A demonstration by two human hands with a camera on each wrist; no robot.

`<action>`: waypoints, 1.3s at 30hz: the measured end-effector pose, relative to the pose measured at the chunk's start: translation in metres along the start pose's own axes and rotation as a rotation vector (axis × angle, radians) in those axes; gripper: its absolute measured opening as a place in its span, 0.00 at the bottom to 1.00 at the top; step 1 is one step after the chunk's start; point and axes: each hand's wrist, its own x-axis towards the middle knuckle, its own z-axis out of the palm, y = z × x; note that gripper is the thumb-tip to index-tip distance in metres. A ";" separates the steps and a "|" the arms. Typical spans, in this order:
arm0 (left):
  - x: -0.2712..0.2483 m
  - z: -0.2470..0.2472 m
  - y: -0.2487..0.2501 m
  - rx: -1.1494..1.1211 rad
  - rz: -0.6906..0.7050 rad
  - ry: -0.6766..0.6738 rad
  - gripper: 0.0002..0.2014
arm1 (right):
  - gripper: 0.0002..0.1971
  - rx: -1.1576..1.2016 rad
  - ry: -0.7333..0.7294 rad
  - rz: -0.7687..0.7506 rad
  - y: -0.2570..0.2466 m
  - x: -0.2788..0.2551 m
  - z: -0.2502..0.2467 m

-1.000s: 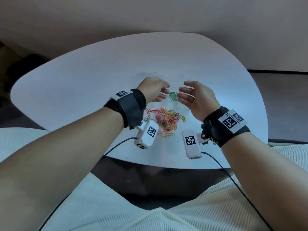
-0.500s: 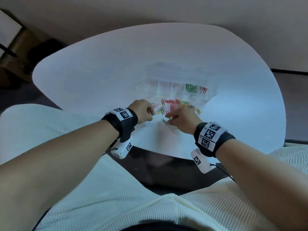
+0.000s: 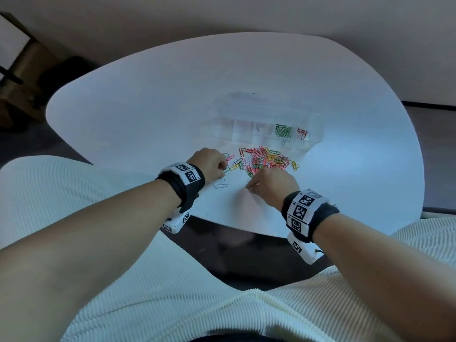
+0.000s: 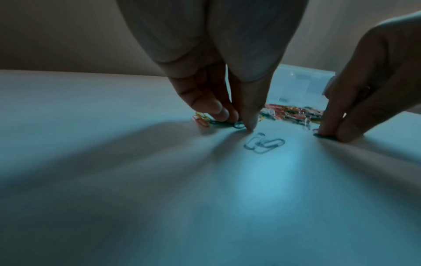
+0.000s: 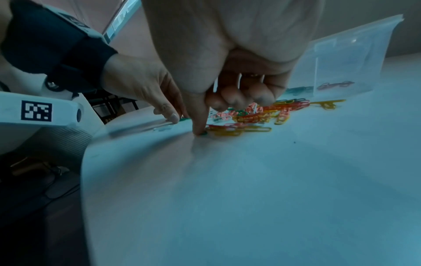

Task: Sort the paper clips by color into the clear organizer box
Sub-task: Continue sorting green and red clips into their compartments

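Note:
A pile of mixed paper clips (image 3: 264, 160) lies on the white table (image 3: 153, 107), just in front of the clear organizer box (image 3: 246, 128). One box compartment holds green clips (image 3: 283, 131) and the one beside it holds red clips (image 3: 301, 133). My left hand (image 3: 223, 167) is at the pile's left edge, thumb and fingertips pinching a green clip (image 4: 227, 124) flat on the table. My right hand (image 3: 249, 186) is at the pile's near edge, pinching another green clip (image 5: 202, 133) against the table with its other fingers curled.
Two pale clips (image 3: 220, 185) lie apart from the pile between my hands, close to the table's near edge (image 3: 222, 224). A yellow clip (image 5: 239, 130) lies right beside my right fingertips. Dark furniture (image 3: 22, 77) stands on the floor at far left.
A second ago both hands were raised near the box; they came down to the near side of the pile. Since half a second ago they have barely moved.

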 end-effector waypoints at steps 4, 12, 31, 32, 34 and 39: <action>0.001 0.000 0.002 0.030 -0.003 0.008 0.11 | 0.06 -0.028 0.016 0.018 0.000 0.000 0.000; 0.001 0.002 0.006 0.113 0.037 -0.003 0.09 | 0.08 -0.139 -0.005 0.026 -0.007 0.002 0.005; -0.008 -0.032 0.017 -0.720 -0.125 0.139 0.13 | 0.12 0.431 -0.051 0.084 0.005 0.007 -0.001; -0.007 -0.035 0.017 -0.780 -0.151 0.133 0.14 | 0.12 0.636 -0.057 0.111 0.006 0.007 -0.006; -0.005 -0.039 0.016 -0.910 -0.218 0.105 0.14 | 0.12 0.988 -0.050 0.165 0.008 0.007 -0.012; -0.003 -0.045 0.017 -1.069 -0.332 0.023 0.13 | 0.16 1.390 -0.033 0.277 0.011 0.009 -0.018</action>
